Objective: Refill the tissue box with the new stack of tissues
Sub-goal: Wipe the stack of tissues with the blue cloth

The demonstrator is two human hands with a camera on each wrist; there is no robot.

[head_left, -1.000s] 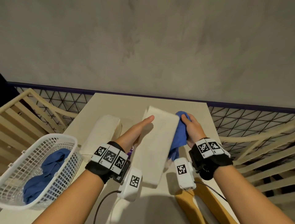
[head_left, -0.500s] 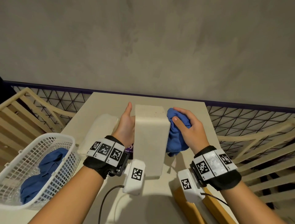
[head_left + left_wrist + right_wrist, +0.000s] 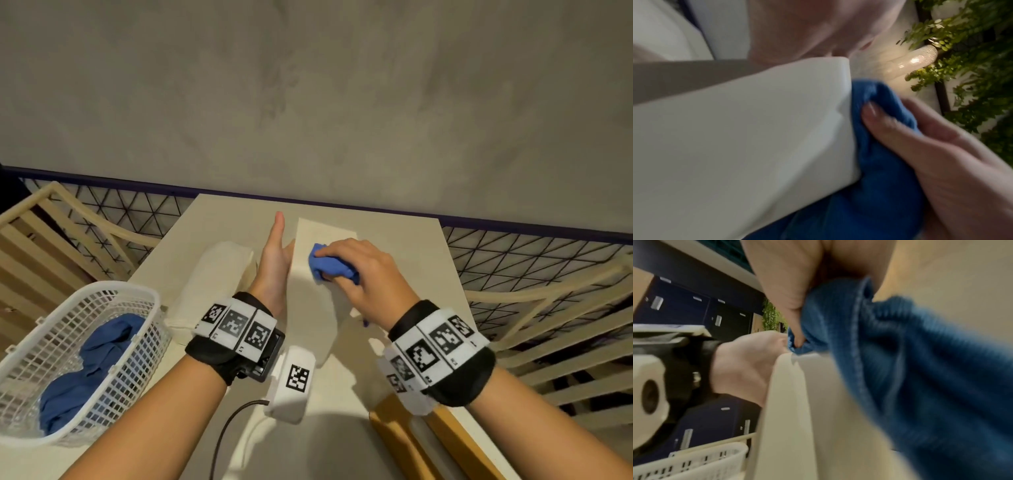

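A cream tissue box (image 3: pixel 313 315) lies lengthwise on the table (image 3: pixel 418 246), its long top face up. My left hand (image 3: pixel 274 253) presses flat against its left side with straight fingers. My right hand (image 3: pixel 359 274) grips a crumpled blue cloth (image 3: pixel 327 265) and holds it on the box's top face near the far end. The left wrist view shows the blue cloth (image 3: pixel 879 162) against the box (image 3: pixel 735 129). A soft white stack of tissues (image 3: pixel 212 281) lies on the table just left of my left hand.
A white mesh basket (image 3: pixel 113 291) holding another blue cloth (image 3: pixel 92 370) sits at the table's left front. A tan wooden piece (image 3: pixel 397 435) lies at the front right. Slatted wooden frames stand on both sides, and a grey wall behind.
My right hand has carried the blue cloth from the box's right side up onto its top face. My left hand stays pressed against the left side.
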